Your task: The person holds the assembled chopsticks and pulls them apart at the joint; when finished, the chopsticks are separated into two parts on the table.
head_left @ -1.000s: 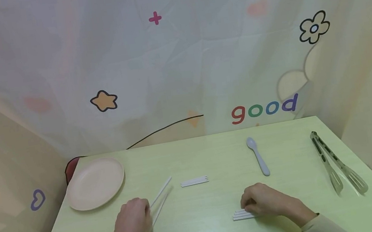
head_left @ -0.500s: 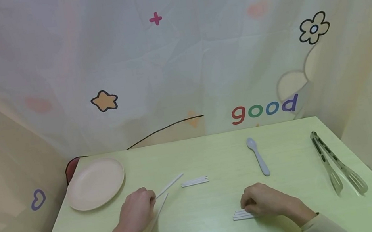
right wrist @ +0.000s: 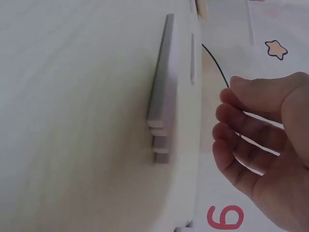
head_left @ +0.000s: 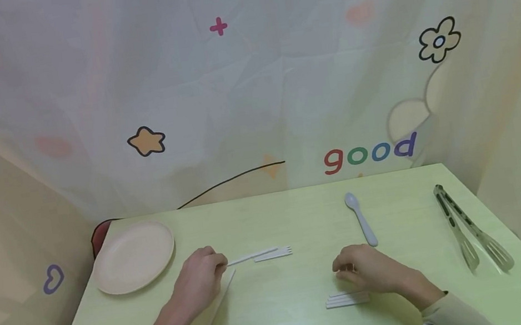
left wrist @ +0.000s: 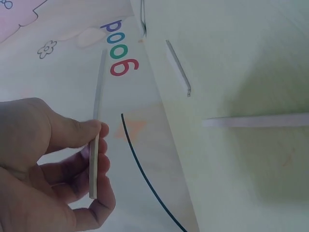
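My left hand [head_left: 199, 281] pinches a thin white stick [head_left: 251, 256] between thumb and fingers; in the left wrist view that stick [left wrist: 98, 101] stretches beyond the fingertips. In the head view its far end lies in front of or over a short row of white sticks [head_left: 276, 255]; whether they touch I cannot tell. A loose white stick [head_left: 217, 310] rests on the table beside the left hand. Several white sticks [head_left: 347, 300] lie side by side near my right hand [head_left: 375, 269]. Its fingers [right wrist: 231, 116] are loosely bent, apart from those sticks, holding nothing.
On the pale table [head_left: 293, 213], a round plate [head_left: 133, 258] sits at the back left. A light spoon [head_left: 362, 220] lies behind the right hand. Metal tongs [head_left: 467, 227] lie at the right side. A printed curtain [head_left: 250, 91] hangs behind the table.
My left hand has moved away and rightward, turning its stick towards the back row of sticks. My right hand has lifted off the near sticks, uncovering more of them.
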`<control>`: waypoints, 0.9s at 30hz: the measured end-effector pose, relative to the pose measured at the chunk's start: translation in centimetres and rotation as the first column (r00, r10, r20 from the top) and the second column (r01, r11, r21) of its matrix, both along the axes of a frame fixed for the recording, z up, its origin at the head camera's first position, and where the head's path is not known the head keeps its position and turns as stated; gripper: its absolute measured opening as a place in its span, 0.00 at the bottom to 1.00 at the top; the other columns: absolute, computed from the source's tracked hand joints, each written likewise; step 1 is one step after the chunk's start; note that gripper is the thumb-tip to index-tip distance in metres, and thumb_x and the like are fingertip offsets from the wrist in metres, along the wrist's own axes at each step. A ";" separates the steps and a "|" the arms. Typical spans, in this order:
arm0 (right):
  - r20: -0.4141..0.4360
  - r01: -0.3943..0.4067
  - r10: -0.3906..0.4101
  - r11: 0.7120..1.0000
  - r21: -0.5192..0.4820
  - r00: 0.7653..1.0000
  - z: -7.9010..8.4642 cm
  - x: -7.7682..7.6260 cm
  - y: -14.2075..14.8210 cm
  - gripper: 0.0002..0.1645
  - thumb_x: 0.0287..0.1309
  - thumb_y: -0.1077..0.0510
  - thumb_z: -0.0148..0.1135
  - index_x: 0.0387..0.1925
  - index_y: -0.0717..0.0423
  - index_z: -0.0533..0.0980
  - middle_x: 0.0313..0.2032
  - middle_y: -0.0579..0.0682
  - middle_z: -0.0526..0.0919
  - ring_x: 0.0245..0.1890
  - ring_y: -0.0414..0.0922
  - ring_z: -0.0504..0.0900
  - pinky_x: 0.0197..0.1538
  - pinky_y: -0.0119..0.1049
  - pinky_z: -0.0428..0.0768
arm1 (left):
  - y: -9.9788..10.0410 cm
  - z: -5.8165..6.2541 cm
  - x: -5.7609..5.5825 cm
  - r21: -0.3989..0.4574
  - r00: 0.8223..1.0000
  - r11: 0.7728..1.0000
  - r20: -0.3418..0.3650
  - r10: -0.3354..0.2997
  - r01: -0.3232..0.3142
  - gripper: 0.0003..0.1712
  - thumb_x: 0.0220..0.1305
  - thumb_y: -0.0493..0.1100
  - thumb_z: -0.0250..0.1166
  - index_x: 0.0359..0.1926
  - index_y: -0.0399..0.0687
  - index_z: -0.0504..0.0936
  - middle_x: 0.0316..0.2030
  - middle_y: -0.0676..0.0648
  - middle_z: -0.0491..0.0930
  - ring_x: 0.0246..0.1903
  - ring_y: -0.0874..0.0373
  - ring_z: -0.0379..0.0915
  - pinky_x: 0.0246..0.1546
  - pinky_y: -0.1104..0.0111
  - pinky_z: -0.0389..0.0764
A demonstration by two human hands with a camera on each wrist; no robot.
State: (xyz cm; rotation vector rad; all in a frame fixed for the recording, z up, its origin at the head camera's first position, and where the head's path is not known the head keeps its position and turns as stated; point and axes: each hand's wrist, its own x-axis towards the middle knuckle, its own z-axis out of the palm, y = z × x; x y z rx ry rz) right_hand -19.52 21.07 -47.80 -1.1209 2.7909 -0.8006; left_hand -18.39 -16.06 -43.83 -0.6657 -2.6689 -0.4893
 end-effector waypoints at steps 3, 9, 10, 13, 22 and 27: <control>-0.024 0.025 -0.025 1.000 -0.015 0.999 0.6 -0.3 -0.3 0.06 0.61 0.59 0.64 0.39 0.55 0.83 0.34 0.39 0.82 0.33 0.33 0.76 0.37 0.31 0.79 | 0.2 0.0 -0.3 0.022 0.998 0.998 -0.023 -0.055 0.055 0.05 0.53 0.29 0.70 0.28 0.42 0.86 0.24 0.52 0.76 0.26 0.59 0.69 0.28 0.71 0.72; -0.068 0.038 -0.042 0.998 -0.046 0.997 1.1 -0.6 -0.8 0.09 0.62 0.58 0.63 0.42 0.56 0.82 0.37 0.43 0.83 0.35 0.35 0.77 0.39 0.35 0.81 | 0.8 0.0 -0.5 0.051 0.992 0.992 -0.068 -0.109 0.113 0.05 0.53 0.29 0.70 0.28 0.43 0.86 0.24 0.52 0.76 0.27 0.59 0.69 0.30 0.71 0.73; -0.075 0.040 -0.044 0.998 -0.053 0.996 1.2 -0.6 -0.9 0.09 0.62 0.58 0.63 0.42 0.56 0.82 0.37 0.43 0.83 0.35 0.35 0.77 0.39 0.35 0.81 | 0.8 0.0 -0.5 0.052 0.991 0.991 -0.071 -0.117 0.121 0.05 0.53 0.29 0.70 0.28 0.43 0.86 0.24 0.52 0.76 0.27 0.59 0.69 0.30 0.71 0.73; -0.105 0.042 -0.051 0.996 -0.081 0.993 1.3 -0.6 -1.0 0.08 0.61 0.58 0.65 0.42 0.54 0.82 0.38 0.46 0.84 0.36 0.36 0.77 0.39 0.34 0.81 | 1.1 0.0 -0.6 0.051 0.988 0.989 -0.067 -0.138 0.142 0.05 0.54 0.30 0.70 0.29 0.44 0.85 0.25 0.52 0.76 0.27 0.60 0.70 0.30 0.72 0.73; -0.189 0.056 -0.075 0.993 -0.102 0.979 2.4 -0.7 -1.6 0.11 0.58 0.57 0.68 0.43 0.51 0.81 0.39 0.42 0.82 0.37 0.42 0.78 0.41 0.37 0.81 | 2.4 0.8 -0.9 0.050 0.983 0.984 -0.076 -0.168 0.172 0.05 0.55 0.30 0.69 0.29 0.44 0.86 0.26 0.52 0.78 0.28 0.58 0.70 0.31 0.72 0.72; -0.206 0.069 -0.090 0.992 -0.106 0.974 2.9 -0.6 -1.9 0.14 0.55 0.56 0.70 0.45 0.52 0.81 0.40 0.42 0.82 0.37 0.37 0.77 0.41 0.34 0.80 | 3.0 1.2 -1.2 0.043 0.981 0.982 -0.077 -0.181 0.184 0.05 0.55 0.30 0.69 0.28 0.43 0.85 0.25 0.52 0.78 0.28 0.59 0.68 0.31 0.72 0.72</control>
